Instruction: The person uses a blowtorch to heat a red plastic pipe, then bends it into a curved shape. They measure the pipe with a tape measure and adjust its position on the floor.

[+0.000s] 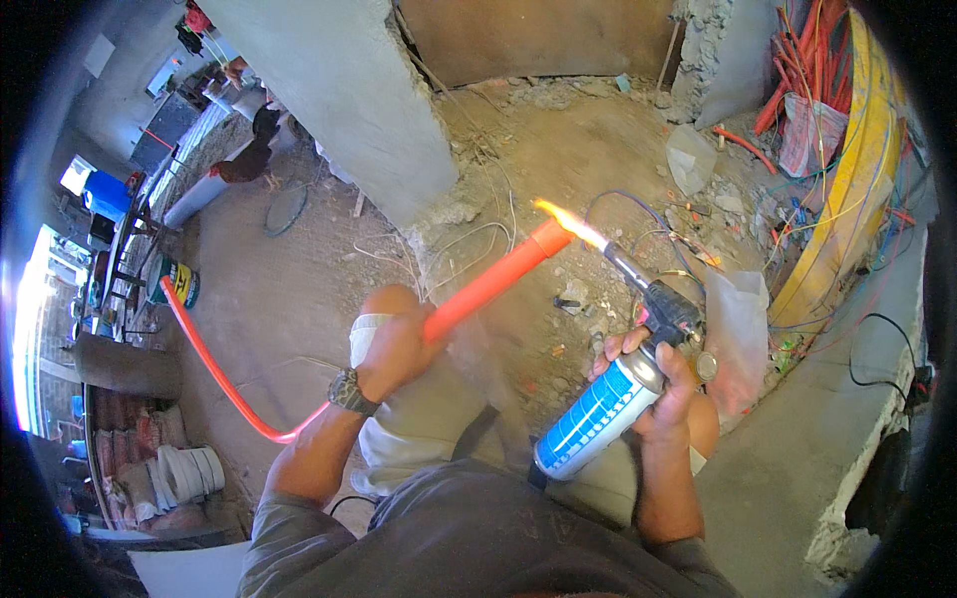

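Note:
My left hand (392, 351) is closed around an orange plastic pipe (483, 289), which slants up to the right and has a wider end. A curved length of orange pipe (224, 384) runs from behind my left forearm to a dark bucket (181, 284); whether it is the same pipe is hidden. My right hand (653, 389) grips a gas torch (670, 311) mounted on a blue and white gas canister (598, 419). From the torch nozzle a yellow-orange flame (573, 221) reaches across the pipe's wide end.
A concrete pillar (339, 90) rises ahead, with loose wires and rubble at its foot. Orange pipes (812, 65) and a yellow curved beam (847, 199) stand at the right. A plastic sheet (738, 339) lies near my right hand. White rolls (184, 473) sit at the lower left.

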Tool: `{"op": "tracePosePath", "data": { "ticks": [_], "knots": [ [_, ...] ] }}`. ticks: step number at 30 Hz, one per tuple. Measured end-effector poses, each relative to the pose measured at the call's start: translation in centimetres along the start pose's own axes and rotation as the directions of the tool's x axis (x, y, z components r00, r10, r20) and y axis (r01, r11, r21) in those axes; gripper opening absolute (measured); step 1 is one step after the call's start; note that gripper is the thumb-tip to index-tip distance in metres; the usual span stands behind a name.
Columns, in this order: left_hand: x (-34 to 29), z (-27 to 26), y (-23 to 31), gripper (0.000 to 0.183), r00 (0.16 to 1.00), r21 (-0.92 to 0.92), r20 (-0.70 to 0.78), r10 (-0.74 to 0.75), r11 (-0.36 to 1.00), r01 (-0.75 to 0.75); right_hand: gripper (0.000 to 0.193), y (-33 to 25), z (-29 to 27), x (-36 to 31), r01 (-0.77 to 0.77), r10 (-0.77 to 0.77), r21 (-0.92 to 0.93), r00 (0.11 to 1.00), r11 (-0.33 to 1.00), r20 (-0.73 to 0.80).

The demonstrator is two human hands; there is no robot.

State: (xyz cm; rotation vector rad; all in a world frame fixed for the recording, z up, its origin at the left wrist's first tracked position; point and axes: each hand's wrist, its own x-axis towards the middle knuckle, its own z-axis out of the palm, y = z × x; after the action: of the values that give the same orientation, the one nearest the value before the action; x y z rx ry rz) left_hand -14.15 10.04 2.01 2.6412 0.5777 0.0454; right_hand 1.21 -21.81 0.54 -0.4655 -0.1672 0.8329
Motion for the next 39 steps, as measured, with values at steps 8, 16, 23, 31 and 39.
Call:
{"op": "tracePosePath", "data": {
  "ticks": [8,16,23,31,39],
  "knots": [
    [1.0,0.6,-1.7,0.023,0.965,0.238,-0.262,0.021,0.970,0.043,0.046,-0.1,1.3,-0.4,-0.032,0.033,-0.012,0.990,0.999,0.134],
    [1.6,1.8,-1.1,0.026,0.917,0.261,-0.398,-0.012,0.957,0.126,0.044,1.2,1.4,-0.3,-0.025,0.015,0.036,0.969,0.999,0.246],
    [1.9,2.0,-1.0,0.034,0.899,0.239,-0.439,0.002,0.964,0.115,0.043,1.5,0.5,0.8,-0.040,0.047,-0.066,0.993,0.997,0.108],
    [1.9,2.5,0.3,0.026,0.908,0.192,-0.418,-0.035,0.973,0.126,0.048,1.4,0.3,1.4,-0.057,0.064,-0.061,0.991,0.997,0.119],
    [2.2,2.8,0.1,0.029,0.887,0.182,-0.462,-0.004,0.978,0.098,0.046,1.5,0.1,1.8,-0.102,0.104,-0.123,0.995,0.987,0.010]
  ]
}}
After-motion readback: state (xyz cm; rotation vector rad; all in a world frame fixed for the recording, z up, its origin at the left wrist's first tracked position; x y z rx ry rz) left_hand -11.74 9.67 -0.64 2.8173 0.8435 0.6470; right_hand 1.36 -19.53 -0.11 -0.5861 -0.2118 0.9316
